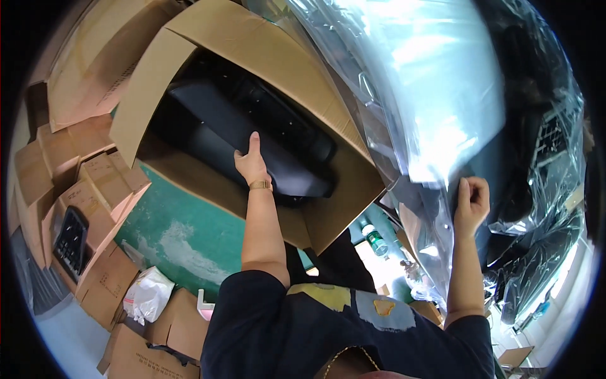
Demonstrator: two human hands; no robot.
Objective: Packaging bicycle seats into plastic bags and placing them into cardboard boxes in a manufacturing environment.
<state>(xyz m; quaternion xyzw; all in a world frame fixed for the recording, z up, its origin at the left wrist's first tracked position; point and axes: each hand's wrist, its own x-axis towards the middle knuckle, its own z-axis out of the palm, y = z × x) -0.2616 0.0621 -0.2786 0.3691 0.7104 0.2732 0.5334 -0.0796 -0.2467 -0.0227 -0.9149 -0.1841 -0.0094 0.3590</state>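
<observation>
In front of me a large open cardboard box (341,218) stands tilted, with smooth black moulded panels (202,107) inside. My left hand (251,165) reaches over the box and is closed on the nearer black panel (284,170). Its thumb lies on the panel's face, while the other fingers are mostly hidden. To the right hangs a big sheet of clear plastic film (435,82), shining brightly. At its lower edge my right hand (473,201) is closed in a pinch on the film, beside dark wrapped parts (517,183).
Several cardboard boxes (95,183) are stacked on the left, with a black tray-like piece (71,240) leaning there. A white plastic bag (149,294) lies among open cartons. Beneath the big box shows a green surface (183,240). A bottle with a green label (375,240) stands beyond the box's right corner.
</observation>
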